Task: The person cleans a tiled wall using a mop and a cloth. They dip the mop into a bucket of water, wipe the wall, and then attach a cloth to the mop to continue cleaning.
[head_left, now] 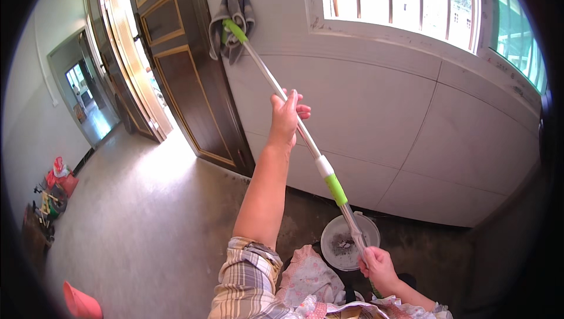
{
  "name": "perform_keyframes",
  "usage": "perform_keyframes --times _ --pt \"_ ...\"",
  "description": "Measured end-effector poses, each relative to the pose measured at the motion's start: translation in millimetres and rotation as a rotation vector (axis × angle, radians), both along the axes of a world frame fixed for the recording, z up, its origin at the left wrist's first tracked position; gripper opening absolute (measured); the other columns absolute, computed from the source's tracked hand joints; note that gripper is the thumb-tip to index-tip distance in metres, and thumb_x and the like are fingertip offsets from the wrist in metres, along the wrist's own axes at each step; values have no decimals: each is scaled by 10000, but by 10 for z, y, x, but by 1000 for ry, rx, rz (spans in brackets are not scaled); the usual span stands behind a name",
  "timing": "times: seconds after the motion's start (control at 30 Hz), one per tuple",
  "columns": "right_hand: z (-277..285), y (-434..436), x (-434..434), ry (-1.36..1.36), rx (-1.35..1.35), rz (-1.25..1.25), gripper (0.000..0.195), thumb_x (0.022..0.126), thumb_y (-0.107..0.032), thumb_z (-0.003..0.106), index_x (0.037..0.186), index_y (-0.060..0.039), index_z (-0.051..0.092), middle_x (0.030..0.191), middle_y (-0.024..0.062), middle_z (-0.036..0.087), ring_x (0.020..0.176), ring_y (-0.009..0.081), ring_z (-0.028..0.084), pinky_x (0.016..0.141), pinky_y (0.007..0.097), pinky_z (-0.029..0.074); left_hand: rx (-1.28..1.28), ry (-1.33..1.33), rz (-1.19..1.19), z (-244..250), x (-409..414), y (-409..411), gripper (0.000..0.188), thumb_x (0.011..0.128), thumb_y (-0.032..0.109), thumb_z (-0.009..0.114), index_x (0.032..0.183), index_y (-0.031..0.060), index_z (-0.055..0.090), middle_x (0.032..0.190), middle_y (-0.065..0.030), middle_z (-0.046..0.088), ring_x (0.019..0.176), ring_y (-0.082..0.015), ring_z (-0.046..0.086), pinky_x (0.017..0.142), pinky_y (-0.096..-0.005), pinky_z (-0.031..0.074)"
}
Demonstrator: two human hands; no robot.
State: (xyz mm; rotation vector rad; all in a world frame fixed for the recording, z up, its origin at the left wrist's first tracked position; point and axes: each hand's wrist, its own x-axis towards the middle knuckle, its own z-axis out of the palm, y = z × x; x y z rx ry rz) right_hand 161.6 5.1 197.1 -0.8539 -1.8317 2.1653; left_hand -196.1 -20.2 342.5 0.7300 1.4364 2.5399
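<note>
A telescopic metal pole (313,142) with green and white fittings runs diagonally in front of me. Its green clamp head (235,31) holds a bunched grey cloth (238,6), which lies against the wall beside the dark door's edge. My left hand (288,114) is partway up the pole, thumb and palm against it, fingers spread and not wrapped round it. Lower down, my right hand (379,268) grips the pole near its bottom end. Under that lower part stands a pale round bucket (329,244) with dark debris inside.
A barred window (396,37) is set in the panelled wall at the upper right. Brown double doors (189,85) stand partly open on the left. A pink bucket (83,302) is at the lower left; red bags (61,176) and other items line the far left wall.
</note>
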Motion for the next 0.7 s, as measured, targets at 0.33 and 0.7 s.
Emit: perform_keyframes --times 0.33,0.7 --pt "141 56 256 55 142 21 303 958 -252 427 763 -44 529 592 -6 474 491 74 423 451 221 344 -108 143 -109 -25 698 247 140 952 196 390 929 72 330 602 -25 420 423 -110 437 401 -263 426" --pt "-2124 116 2834 -171 -190 -199 298 898 -240 530 692 -33 591 565 0 545 523 82 491 467 254 384 -49 -169 -415 -1892 2626 366 119 948 153 395 913 78 311 603 -39 425 407 -123 444 381 -261 433"
